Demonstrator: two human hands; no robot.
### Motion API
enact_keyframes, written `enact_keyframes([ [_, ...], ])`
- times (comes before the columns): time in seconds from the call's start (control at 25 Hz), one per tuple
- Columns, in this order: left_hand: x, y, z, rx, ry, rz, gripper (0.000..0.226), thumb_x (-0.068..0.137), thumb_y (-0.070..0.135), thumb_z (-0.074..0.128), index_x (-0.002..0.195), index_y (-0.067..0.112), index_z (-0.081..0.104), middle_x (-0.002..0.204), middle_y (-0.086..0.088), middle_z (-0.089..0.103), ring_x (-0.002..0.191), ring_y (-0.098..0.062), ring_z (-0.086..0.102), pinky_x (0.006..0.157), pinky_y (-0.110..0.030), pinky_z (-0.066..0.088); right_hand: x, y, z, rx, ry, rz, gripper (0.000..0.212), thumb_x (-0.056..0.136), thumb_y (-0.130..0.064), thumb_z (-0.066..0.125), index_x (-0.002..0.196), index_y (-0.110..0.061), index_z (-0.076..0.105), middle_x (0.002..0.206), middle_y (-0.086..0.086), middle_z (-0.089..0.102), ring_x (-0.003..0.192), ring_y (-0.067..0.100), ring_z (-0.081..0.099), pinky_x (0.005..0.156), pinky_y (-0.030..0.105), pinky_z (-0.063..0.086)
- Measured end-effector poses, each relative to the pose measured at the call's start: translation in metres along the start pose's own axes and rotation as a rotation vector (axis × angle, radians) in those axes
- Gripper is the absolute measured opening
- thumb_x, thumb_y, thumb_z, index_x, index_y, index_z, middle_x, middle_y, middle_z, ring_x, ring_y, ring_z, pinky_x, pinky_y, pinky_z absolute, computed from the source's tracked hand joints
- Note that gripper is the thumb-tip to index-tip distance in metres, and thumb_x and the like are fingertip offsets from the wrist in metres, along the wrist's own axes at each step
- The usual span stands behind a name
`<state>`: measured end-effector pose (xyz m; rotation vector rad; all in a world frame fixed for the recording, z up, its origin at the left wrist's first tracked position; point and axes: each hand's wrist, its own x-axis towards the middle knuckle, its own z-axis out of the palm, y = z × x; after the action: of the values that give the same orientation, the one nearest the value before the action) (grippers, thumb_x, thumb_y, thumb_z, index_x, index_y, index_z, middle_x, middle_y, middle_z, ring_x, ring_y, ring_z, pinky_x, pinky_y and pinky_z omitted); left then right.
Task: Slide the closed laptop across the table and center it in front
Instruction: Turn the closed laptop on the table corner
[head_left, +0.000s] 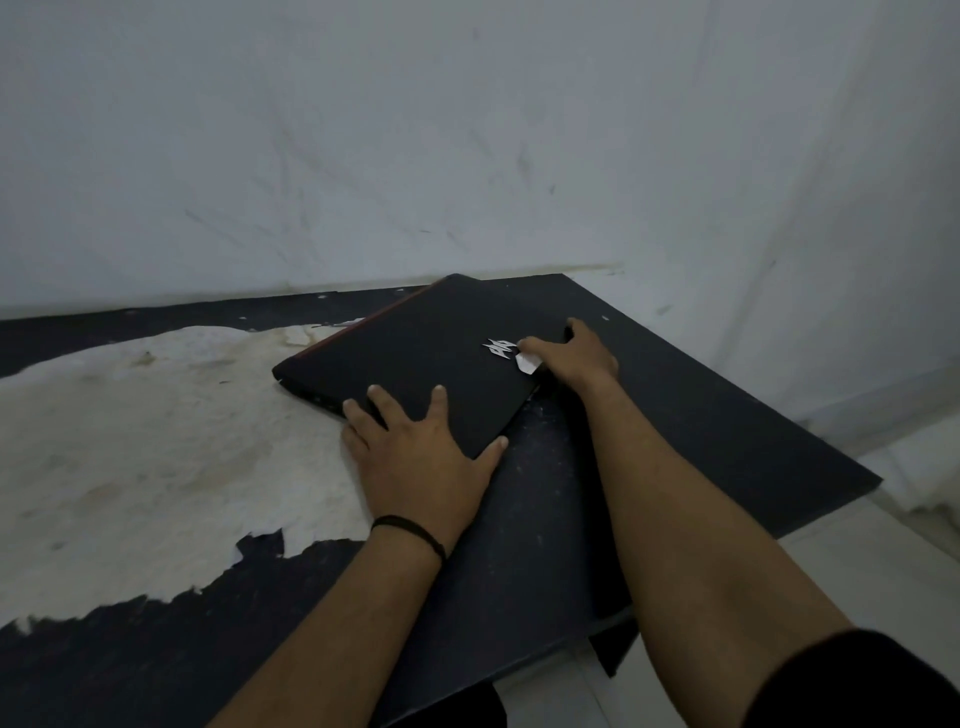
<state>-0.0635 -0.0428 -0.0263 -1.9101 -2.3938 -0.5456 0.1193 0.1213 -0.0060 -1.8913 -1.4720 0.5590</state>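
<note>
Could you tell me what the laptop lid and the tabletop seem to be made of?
Laptop lid: matte black, probably plastic or coated metal; it shows no glare, and a silvery logo sits on it. Table: a board under a thin dark laminate, apparently; the skin has peeled off in a large pale patch with ragged edges.

Both arms are being stretched forward, bare from the elbow down. The left hand (415, 457) is being laid flat, palm down, fingers fanned wide and thumb swung out to the right; a thin black band (413, 532) is being worn on that wrist. The right hand (576, 358) is being held further out and a bit higher, palm down too, fingers curled over and mostly hidden, index finger poking left. A dark sleeve (852, 686) is being worn on the right upper arm.
</note>
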Motion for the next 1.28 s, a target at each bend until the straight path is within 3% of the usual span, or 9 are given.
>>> enact_keyframes([
  [0.12, 0.004, 0.004, -0.004, 0.099, -0.003, 0.123, 0.088, 0.082, 0.082, 0.032, 0.154, 0.031, 0.027, 0.159, -0.026, 0.024, 0.146, -0.049, 0.018, 0.12, -0.058, 0.016, 0.02, 0.003, -0.002, -0.077, -0.02, -0.015, 0.103, 0.071, -0.078, 0.054, 0.156, -0.023, 0.035, 0.159, 0.0, 0.041, 0.145, 0.024, 0.039, 0.119, 0.047, 0.021],
  [0.36, 0.017, 0.028, -0.013, 0.124, -0.089, 0.226, 0.068, 0.09, 0.06, 0.047, 0.148, 0.025, 0.04, 0.148, -0.022, 0.042, 0.134, -0.043, 0.038, 0.111, -0.054, 0.033, 0.033, 0.002, 0.007, -0.121, -0.013, -0.009, 0.102, 0.067, -0.08, 0.055, 0.154, -0.028, 0.04, 0.159, 0.001, 0.042, 0.143, 0.027, 0.04, 0.115, 0.05, 0.023],
  [0.76, 0.067, 0.079, -0.001, 0.077, -0.1, 0.224, 0.053, 0.089, 0.052, 0.057, 0.128, 0.015, 0.057, 0.131, -0.014, 0.058, 0.12, -0.036, 0.051, 0.101, -0.052, 0.043, 0.067, 0.011, 0.006, -0.118, 0.017, -0.002, 0.093, 0.068, -0.08, 0.055, 0.149, -0.036, 0.045, 0.161, -0.003, 0.037, 0.146, 0.028, 0.036, 0.115, 0.055, 0.022],
  [1.04, 0.08, 0.087, 0.012, 0.08, -0.036, 0.243, 0.045, 0.088, 0.05, 0.061, 0.118, 0.016, 0.062, 0.12, -0.012, 0.064, 0.113, -0.034, 0.056, 0.096, -0.053, 0.046, 0.096, 0.016, 0.0, -0.059, 0.048, -0.035, 0.086, 0.073, -0.075, 0.06, 0.147, -0.033, 0.05, 0.154, -0.006, 0.049, 0.146, 0.027, 0.035, 0.115, 0.051, 0.022],
  [1.28, 0.073, 0.067, 0.007, 0.077, -0.017, 0.295, 0.044, 0.084, 0.057, 0.063, 0.109, 0.021, 0.064, 0.114, -0.005, 0.067, 0.107, -0.027, 0.059, 0.084, -0.038, 0.047, 0.076, 0.031, -0.006, 0.051, 0.012, -0.07, 0.088, 0.071, -0.071, 0.07, 0.144, -0.025, 0.054, 0.15, -0.001, 0.054, 0.139, 0.022, 0.047, 0.114, 0.045, 0.036],
])
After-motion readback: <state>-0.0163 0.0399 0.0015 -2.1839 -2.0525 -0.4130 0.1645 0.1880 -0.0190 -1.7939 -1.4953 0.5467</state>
